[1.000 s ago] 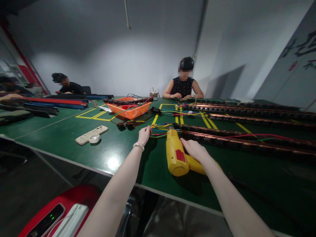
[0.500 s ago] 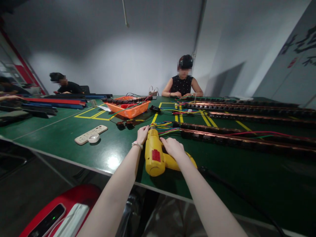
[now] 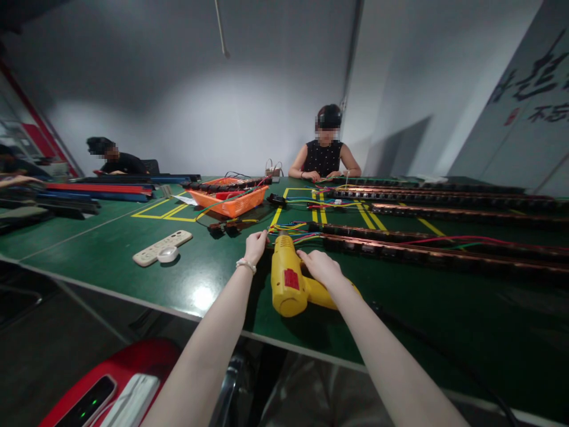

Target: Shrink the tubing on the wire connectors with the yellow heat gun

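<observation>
My right hand (image 3: 323, 268) is wrapped round the handle of a yellow heat gun (image 3: 287, 276), its nozzle pointing away from me. A dark cord (image 3: 427, 341) trails from the handle to the right. Left of the nozzle, my left hand (image 3: 256, 246) is closed in a pinch at the ends of coloured wires (image 3: 291, 226). The wires are blue, yellow, red and green and come from long copper-edged strips (image 3: 377, 244) lying to the right. The exact spot between my left fingertips is too small to make out.
An orange basket (image 3: 231, 206) with dark parts stands behind my left hand. A beige remote-like panel (image 3: 155, 252) and a small white case (image 3: 168, 255) lie to the left. Across the green table (image 3: 106, 267) sits a person (image 3: 324, 157). A red stool-like object (image 3: 133, 362) is below.
The heat gun in my right hand has shifted slightly right, away from my left hand, so its nozzle now sits under the wires. My left hand stays pinched at the wire ends.
</observation>
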{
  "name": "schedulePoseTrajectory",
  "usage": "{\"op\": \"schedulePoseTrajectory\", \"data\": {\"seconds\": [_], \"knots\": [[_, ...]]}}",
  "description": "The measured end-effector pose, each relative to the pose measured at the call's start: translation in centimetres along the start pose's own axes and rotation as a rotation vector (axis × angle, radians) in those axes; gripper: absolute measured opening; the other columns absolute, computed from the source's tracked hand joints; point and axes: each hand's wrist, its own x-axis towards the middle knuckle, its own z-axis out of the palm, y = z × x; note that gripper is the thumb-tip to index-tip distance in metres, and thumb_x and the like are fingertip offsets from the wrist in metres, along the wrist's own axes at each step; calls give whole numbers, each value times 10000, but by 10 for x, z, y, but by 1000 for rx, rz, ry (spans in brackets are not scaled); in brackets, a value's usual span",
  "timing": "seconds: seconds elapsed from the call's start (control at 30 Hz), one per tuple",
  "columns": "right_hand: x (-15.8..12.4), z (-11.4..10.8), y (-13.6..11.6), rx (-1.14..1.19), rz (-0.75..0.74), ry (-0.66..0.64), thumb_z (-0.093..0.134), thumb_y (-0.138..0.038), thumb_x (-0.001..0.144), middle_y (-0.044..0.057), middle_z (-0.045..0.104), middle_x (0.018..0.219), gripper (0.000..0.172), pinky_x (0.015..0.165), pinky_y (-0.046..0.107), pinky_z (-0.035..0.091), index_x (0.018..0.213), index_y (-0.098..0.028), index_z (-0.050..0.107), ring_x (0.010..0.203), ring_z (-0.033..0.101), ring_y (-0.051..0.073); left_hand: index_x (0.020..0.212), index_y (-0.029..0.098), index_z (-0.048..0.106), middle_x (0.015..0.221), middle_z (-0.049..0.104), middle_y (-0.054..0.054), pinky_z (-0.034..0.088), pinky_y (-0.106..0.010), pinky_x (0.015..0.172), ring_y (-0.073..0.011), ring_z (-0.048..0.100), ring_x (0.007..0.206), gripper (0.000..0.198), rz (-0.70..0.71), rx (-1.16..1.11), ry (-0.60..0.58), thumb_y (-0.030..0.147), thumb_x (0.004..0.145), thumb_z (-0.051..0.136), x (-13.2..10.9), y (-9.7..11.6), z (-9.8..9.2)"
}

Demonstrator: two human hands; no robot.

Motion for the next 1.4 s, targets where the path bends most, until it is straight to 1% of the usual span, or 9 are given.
{"op": "schedulePoseTrajectory", "data": {"seconds": [0.2,0.27,0.43,0.6,0.8,1.0,1.1,1.17,1.4], "knots": [[3,-17,39,27,106,37,505,-468,896,76,591,1118,381,887,436,466,1104,-158,574,1005,571,191,516,164,575,546,578,-33,377,-251,612,-150,531,579,425,7,-50,-12,439,806,429,3,-6,2],[0,-22,51,55,99,38,497,-476,899,72,596,1096,387,867,426,475,1107,-158,572,974,579,185,515,166,572,547,580,-34,382,-255,617,-151,532,577,431,11,-45,-15,445,807,423,3,-6,2],[-9,-25,69,155,-116,-2,481,-464,910,53,609,1047,359,835,393,484,1073,-162,585,918,586,166,511,169,575,561,597,-41,380,-265,640,-160,542,595,428,4,8,-13,427,812,414,2,-3,1],[-13,-21,73,190,-272,-52,524,-415,895,54,612,1060,301,871,408,468,1035,-160,598,952,581,171,505,170,568,543,586,-37,374,-265,637,-158,534,584,441,28,34,-11,421,820,388,-1,2,1],[-10,-9,60,205,-427,-78,550,-370,886,40,631,1009,250,871,397,471,990,-150,608,941,592,165,502,166,577,523,570,-38,359,-267,617,-162,532,575,496,-5,44,-15,475,829,367,-1,5,2],[-5,12,17,150,-500,-40,543,-396,889,43,623,1011,270,859,397,481,985,-153,609,944,588,168,485,145,563,464,496,-18,330,-249,578,-145,486,563,451,-49,-2,0,448,799,450,2,3,2],[-4,18,0,116,-487,-7,540,-393,892,51,615,1046,273,860,399,483,1015,-157,603,958,583,170,478,137,545,435,424,1,303,-243,552,-132,439,561,451,-56,-5,8,455,790,477,3,2,-1],[-4,19,-6,94,-465,6,541,-392,891,54,610,1063,277,865,404,481,1033,-160,599,970,580,173,470,137,530,429,395,6,292,-244,539,-127,414,555,460,-58,0,-1,462,792,476,3,2,-3],[-8,16,-6,21,-360,7,544,-401,887,65,591,1121,314,880,421,475,1102,-176,581,1008,568,187,449,151,485,414,339,16,261,-247,512,-119,364,544,438,-64,20,-25,437,781,491,2,2,-4]]}}
